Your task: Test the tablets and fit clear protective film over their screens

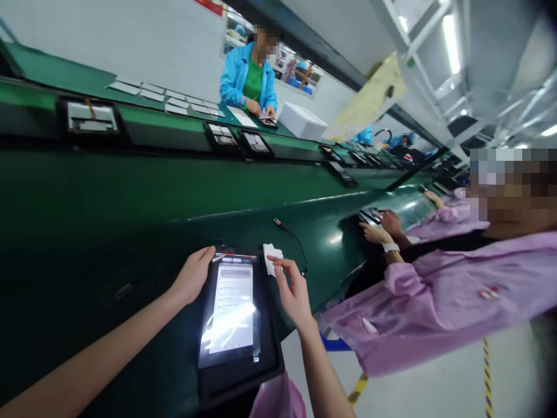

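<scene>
A tablet (pixel 232 307) with a lit white screen lies in a black foam tray (pixel 273 348) in front of me. Glare covers the lower part of its screen, and a narrow clear film strip shows near its lower right edge. My left hand (pixel 195 276) is closed at the tablet's upper left corner, its fingertips partly hidden. At the upper right of the tray, my right hand (pixel 292 288) has its fingertips on a crumpled white wipe (pixel 267 255), index finger and thumb bent around it.
A short black cable (pixel 297 237) lies on the green bench (pixel 243 229). Beyond runs a conveyor (pixel 169 130) bearing several opened devices (pixel 91 119). A co-worker in blue (pixel 248 81) works across it near a white box (pixel 302 121). Close on my right sits a person in pink (pixel 418 290).
</scene>
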Demonstrator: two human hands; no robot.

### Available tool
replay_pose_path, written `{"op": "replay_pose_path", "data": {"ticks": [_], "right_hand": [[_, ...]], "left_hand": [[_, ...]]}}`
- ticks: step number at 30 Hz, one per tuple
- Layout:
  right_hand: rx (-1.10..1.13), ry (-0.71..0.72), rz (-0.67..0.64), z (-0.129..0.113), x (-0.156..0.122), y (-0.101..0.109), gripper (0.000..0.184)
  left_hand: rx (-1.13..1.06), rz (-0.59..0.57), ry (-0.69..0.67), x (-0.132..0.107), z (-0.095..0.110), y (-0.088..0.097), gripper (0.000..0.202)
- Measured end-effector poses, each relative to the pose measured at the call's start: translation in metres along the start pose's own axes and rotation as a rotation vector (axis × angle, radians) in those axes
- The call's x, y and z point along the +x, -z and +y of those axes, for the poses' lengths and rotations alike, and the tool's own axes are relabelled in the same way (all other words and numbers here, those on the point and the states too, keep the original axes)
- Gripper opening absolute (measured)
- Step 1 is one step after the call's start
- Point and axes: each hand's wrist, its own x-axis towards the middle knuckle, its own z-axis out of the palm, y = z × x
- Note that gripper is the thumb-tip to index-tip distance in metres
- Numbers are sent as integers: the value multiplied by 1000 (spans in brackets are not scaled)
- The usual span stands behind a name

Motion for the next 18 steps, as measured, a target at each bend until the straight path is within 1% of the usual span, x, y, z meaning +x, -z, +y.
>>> {"op": "replay_pose_path", "data": {"ticks": [2, 4, 6, 7, 9, 11, 16, 18], "right_hand": [[87, -119, 100, -7, -36, -8, 21], [244, -263, 181, -11, -66, -17, 26], [379, -372, 223, -12, -86, -24, 34], [417, -409, 220, -13, -93, -26, 38], [477, -491, 155, -14, -101, -27, 44], [544, -555, 51, -17, -105, -25, 49], [634, -586, -149, -25, -109, -20, 66], [709, -643, -229, -26, -109, -19, 70]], "left_hand": [[4, 12, -65, 0, -6, 0, 51], [13, 31, -110, 0, -10, -1, 45], [30, 56, -129, -2, -11, -3, 40], [37, 69, -129, -3, -11, -4, 38], [51, 92, -107, -4, -9, -6, 36], [66, 118, -62, -5, -8, -8, 35], [41, 208, 74, -3, -8, -7, 37], [-1, 172, 137, -1, -8, -5, 42]]}}
